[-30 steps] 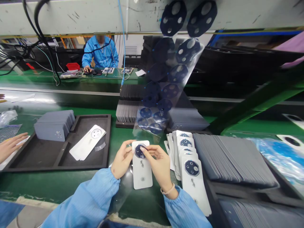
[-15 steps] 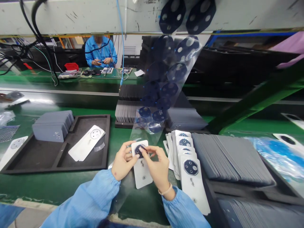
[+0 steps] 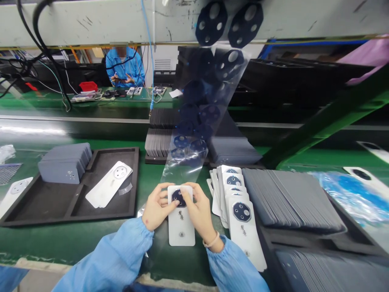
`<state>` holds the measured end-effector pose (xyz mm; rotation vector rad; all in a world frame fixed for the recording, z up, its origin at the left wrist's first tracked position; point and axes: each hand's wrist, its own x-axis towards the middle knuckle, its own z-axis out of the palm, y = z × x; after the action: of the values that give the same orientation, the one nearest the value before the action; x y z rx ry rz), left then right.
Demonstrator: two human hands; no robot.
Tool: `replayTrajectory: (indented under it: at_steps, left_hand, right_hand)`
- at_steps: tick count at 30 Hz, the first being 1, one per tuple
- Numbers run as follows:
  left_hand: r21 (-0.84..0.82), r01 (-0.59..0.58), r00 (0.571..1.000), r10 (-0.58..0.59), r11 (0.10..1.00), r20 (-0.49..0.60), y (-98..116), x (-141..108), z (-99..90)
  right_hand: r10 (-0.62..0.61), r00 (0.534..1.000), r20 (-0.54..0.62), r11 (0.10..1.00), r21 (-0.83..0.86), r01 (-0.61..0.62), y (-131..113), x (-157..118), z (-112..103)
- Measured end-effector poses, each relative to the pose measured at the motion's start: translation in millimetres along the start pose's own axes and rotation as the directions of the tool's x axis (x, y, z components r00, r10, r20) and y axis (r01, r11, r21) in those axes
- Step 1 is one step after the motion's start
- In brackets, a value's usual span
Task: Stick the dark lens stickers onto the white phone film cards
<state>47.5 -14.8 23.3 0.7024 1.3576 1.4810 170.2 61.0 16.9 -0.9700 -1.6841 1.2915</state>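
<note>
Between my hands is a white phone back cover (image 3: 181,227) with dark lettering, nearly upright in view. A dark blue camera sticker (image 3: 175,195) with round holes lies on its upper part. My left hand (image 3: 156,207) grips the cover's left edge, its thumb on the sticker. My right hand (image 3: 199,209) holds the top right side, thumb pressed on the sticker's right part. Just right stands a fanned stack of white covers (image 3: 247,239) bearing the same dark stickers. A clear film strip (image 3: 182,172) with more dark stickers hangs down behind my hands.
At left, a black tray (image 3: 106,217) holds grey panels (image 3: 60,164) and a white cover (image 3: 106,188). Grey panels (image 3: 291,198) fill another tray at right. A green beam (image 3: 322,121) slants across the right. Across the line, a person in blue (image 3: 124,67) works.
My right fingers have gone from pinching at the sticker to gripping the cover's top, thumb flat on the sticker. The cover has straightened. The view has shifted slightly.
</note>
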Motion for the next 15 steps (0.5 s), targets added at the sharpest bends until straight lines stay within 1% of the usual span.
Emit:
replayTrajectory:
  at_steps: [2,4,7,9,11,15]
  left_hand:
    - [-0.014,-0.002,1.0,0.002,1.0,-0.001,1,1,-1.1]
    - [-0.042,0.003,1.0,-0.003,0.999,-0.003,2,3,-2.6]
    - [-0.099,0.014,0.999,-0.017,0.995,-0.027,4,6,-4.8]
    - [-0.131,0.013,0.998,-0.02,0.991,-0.056,4,7,-5.8]
    - [-0.148,0.014,0.998,-0.023,0.989,-0.062,4,8,-6.2]
    - [-0.14,0.003,1.0,-0.002,0.99,0.006,3,7,-6.9]
  right_hand:
    - [0.007,0.999,0.04,0.999,0.035,-0.009,0,3,-3]
    - [0.03,0.992,0.126,0.994,0.099,-0.043,0,6,-8]
    - [0.033,0.955,0.296,0.974,0.204,-0.096,0,10,-14]
    - [0.008,0.933,0.361,0.968,0.231,-0.098,0,11,-17]
    - [-0.001,0.931,0.364,0.974,0.213,-0.082,0,11,-17]
    - [0.038,0.954,0.299,0.991,0.113,-0.074,0,11,-15]
